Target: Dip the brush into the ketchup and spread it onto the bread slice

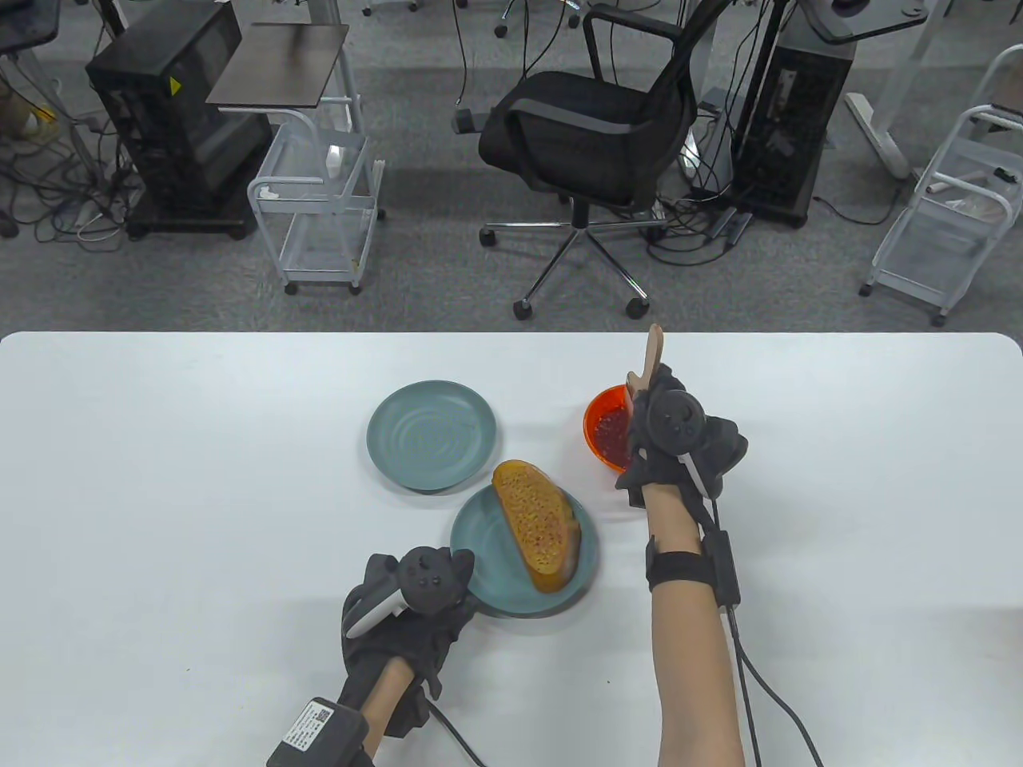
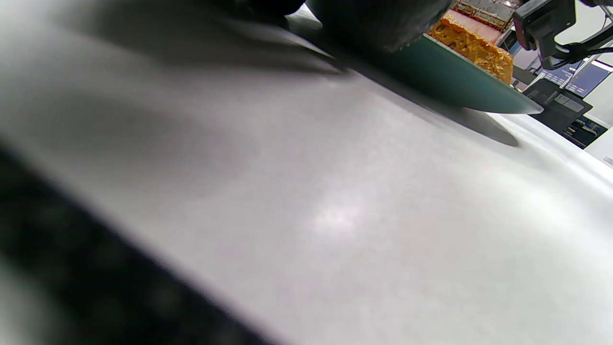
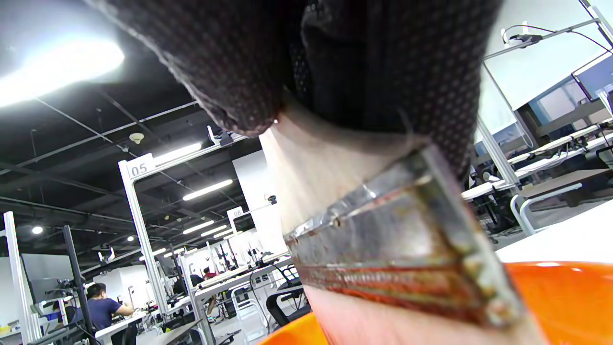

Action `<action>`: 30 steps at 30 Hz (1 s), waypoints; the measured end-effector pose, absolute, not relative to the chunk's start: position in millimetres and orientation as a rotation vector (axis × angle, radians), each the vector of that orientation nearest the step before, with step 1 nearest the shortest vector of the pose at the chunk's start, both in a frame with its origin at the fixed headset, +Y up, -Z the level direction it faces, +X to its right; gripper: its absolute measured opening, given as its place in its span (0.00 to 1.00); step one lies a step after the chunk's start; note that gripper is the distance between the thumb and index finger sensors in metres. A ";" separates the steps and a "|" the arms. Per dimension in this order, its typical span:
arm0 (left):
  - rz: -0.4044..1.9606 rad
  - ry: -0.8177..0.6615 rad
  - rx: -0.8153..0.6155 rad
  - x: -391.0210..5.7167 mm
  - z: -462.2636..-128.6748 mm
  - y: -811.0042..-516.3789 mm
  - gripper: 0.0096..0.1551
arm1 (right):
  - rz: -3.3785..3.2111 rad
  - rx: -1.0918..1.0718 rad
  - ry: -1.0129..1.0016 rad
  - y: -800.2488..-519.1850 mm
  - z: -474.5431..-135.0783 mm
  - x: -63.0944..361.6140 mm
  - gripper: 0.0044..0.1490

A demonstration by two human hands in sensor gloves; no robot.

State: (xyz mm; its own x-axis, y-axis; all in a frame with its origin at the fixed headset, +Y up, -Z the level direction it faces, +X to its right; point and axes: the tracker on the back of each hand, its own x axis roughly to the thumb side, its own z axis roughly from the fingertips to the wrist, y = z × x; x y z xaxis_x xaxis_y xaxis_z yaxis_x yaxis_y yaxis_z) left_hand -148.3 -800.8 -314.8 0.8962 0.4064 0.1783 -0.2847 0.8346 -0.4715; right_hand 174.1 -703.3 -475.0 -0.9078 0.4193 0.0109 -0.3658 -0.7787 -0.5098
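My right hand (image 1: 651,427) grips a wooden-handled brush (image 1: 649,359) held upright over the orange bowl of ketchup (image 1: 603,427); the bristle end is hidden behind the hand. In the right wrist view the brush's metal ferrule (image 3: 397,239) and pale bristles reach down into the orange bowl (image 3: 565,297). The bread slice (image 1: 537,523), with sauce spread over its top, lies on a teal plate (image 1: 487,543). My left hand (image 1: 415,591) rests on the table at that plate's left rim. The left wrist view shows the plate's edge (image 2: 459,81) and the bread (image 2: 474,45).
A second teal plate (image 1: 431,435), with nothing on it, sits behind the bread plate. The white table (image 1: 200,479) stretches to both sides. Beyond its far edge stand an office chair (image 1: 587,136) and wire carts.
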 end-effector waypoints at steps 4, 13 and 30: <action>0.371 -0.279 -0.453 -148.3 -314.8 -800.8 0.34 | 2.615 -0.141 -0.725 -706.1 -474.5 173.2 0.30; 0.373 -0.278 -0.454 -148.9 -315.0 -800.5 0.34 | 2.593 -0.117 -0.746 -705.2 -466.3 174.8 0.29; 0.367 -0.275 -0.450 -149.7 -315.0 -800.4 0.34 | 2.014 0.069 -0.428 -709.8 -365.9 134.5 0.29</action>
